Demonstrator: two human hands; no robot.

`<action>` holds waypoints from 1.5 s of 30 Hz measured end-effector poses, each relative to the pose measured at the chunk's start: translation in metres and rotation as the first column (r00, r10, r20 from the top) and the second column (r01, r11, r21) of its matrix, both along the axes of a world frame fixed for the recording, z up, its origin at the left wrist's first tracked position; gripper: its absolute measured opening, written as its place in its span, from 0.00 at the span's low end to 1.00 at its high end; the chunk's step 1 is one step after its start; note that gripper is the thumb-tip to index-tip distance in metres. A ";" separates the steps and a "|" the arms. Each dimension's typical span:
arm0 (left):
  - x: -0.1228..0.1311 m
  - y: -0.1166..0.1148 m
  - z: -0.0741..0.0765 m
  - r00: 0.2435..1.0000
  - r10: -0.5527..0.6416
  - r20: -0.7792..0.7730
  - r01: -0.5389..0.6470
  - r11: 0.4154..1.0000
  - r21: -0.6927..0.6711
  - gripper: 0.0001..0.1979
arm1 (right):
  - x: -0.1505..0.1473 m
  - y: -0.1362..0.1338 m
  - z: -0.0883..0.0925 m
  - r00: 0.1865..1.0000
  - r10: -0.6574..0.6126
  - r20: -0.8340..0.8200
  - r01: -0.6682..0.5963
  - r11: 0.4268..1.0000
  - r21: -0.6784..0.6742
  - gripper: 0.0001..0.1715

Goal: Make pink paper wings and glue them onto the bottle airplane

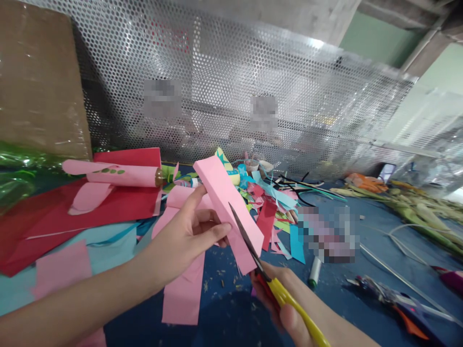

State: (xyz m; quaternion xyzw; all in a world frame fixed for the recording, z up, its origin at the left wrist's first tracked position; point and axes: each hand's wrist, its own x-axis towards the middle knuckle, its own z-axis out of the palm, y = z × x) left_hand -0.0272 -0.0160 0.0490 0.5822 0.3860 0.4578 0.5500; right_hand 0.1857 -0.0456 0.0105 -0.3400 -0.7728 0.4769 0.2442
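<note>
My left hand (pixel 197 231) pinches a folded strip of pink paper (pixel 226 197), holding it tilted above the table. My right hand (pixel 285 299) is closed around the yellow and red handles of a pair of scissors (pixel 249 241). The dark blades lie along the strip, their tip near its middle; whether they are cutting into it I cannot tell. Below the left hand, more pink paper (pixel 183 303) rests on the table. A pink paper airplane (pixel 123 176) built on a bottle lies to the left on red paper (pixel 108 207).
Coloured scraps (pixel 267 221) pile up behind my hands. A green-capped marker (pixel 315 272) and a glue gun (pixel 390 299) lie to the right, near a pale cord. Dried husks (pixel 427 212) cover the far right. A perforated metal screen (pixel 224 86) and a cardboard sheet (pixel 39 77) stand at the back.
</note>
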 end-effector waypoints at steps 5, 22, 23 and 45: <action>0.001 0.000 0.002 1.000 0.026 -0.017 -0.026 1.000 -0.011 0.30 | -0.001 -0.002 0.003 1.000 -0.007 -0.031 0.007 1.000 -0.002 0.37; -0.002 0.001 0.011 0.993 0.118 -0.027 -0.112 0.982 0.151 0.19 | -0.001 0.000 0.004 1.000 0.000 0.001 0.000 1.000 0.024 0.37; -0.003 0.002 0.011 0.991 0.130 -0.037 -0.122 0.979 0.164 0.19 | -0.001 0.001 0.003 1.000 0.013 -0.003 -0.013 1.000 0.009 0.38; -0.003 0.003 0.012 0.993 0.062 -0.103 -0.049 0.992 0.118 0.18 | -0.005 0.000 -0.003 0.999 0.043 -0.001 -0.043 0.999 -0.013 0.42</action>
